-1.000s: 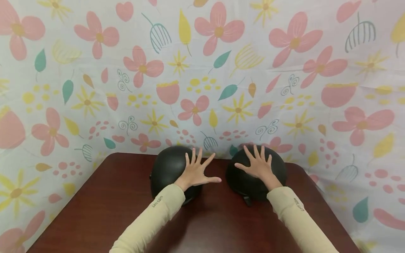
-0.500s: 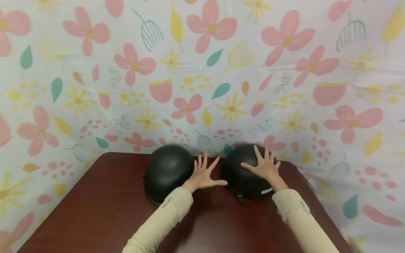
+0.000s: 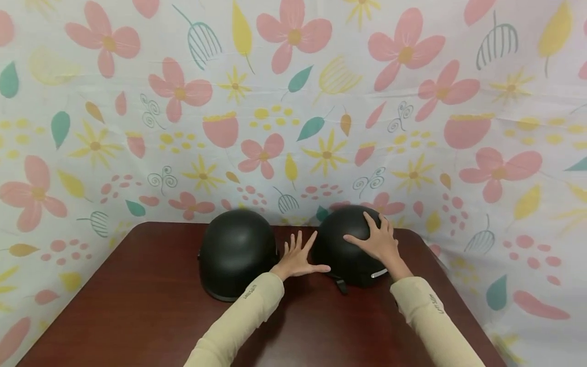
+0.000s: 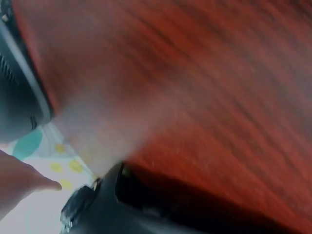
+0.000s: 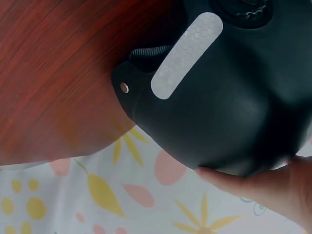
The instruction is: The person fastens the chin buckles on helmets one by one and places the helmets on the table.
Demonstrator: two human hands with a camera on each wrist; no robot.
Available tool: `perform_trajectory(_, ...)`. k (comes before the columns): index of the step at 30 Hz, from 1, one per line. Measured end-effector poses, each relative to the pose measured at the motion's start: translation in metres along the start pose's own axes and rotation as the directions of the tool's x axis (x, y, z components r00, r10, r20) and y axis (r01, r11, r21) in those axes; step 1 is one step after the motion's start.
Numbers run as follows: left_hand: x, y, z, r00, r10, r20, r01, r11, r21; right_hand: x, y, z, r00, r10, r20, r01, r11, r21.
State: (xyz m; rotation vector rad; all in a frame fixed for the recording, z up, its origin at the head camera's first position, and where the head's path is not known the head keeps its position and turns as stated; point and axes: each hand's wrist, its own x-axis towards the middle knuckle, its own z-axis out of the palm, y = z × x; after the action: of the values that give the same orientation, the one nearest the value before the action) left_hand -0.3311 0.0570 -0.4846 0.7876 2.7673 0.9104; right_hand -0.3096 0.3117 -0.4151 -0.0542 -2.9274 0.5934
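Two smooth black helmets stand side by side near the table's back edge: the left helmet (image 3: 238, 250) and the right helmet (image 3: 337, 239). Between them hovers my left hand (image 3: 297, 260), fingers spread, nearer the left helmet's right side and holding nothing. My right hand (image 3: 378, 243) lies over the right helmet's right side, thumb and fingers spread. In the right wrist view a fingertip meets the black shell (image 5: 219, 117), which bears a pale strip (image 5: 187, 56). Helmet edges (image 4: 22, 92) and a finger (image 4: 24, 180) show in the left wrist view; firm contact there I cannot tell.
The dark red-brown wooden table (image 3: 137, 290) has rounded back corners. Directly behind it hangs a white cloth (image 3: 284, 102) printed with flowers and leaves. A short black strap (image 3: 341, 286) sticks out from the right helmet's front rim.
My left hand has moved right, off the left helmet and into the gap. The right hand has slid right across the right helmet, uncovering the pale strip. The head view has shifted slightly.
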Motion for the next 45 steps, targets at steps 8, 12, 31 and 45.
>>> perform_trajectory(8, 0.010, -0.001, 0.014, 1.000, 0.014, -0.004, -0.014, 0.976, -0.216, 0.001, -0.006, 0.005, 1.000, -0.009, -0.018, 0.009, 0.999, 0.032)
perform_trajectory(12, 0.016, 0.008, 0.025, 1.000, 0.014, 0.005, -0.011, 0.918, -0.396, 0.000, -0.001, 0.007, 0.999, -0.003, -0.034, 0.004, 1.000, 0.019)
perform_trajectory(31, 0.013, 0.021, 0.021, 0.997, -0.002, -0.079, -0.033, 0.893, -0.449, -0.002, 0.000, 0.000, 0.999, -0.040, 0.008, 0.039, 0.994, 0.105)
perform_trajectory(45, 0.008, 0.022, 0.002, 0.988, -0.042, -0.148, -0.021, 0.914, -0.405, -0.007, -0.001, -0.008, 0.993, -0.106, 0.058, 0.099, 0.989, 0.112)
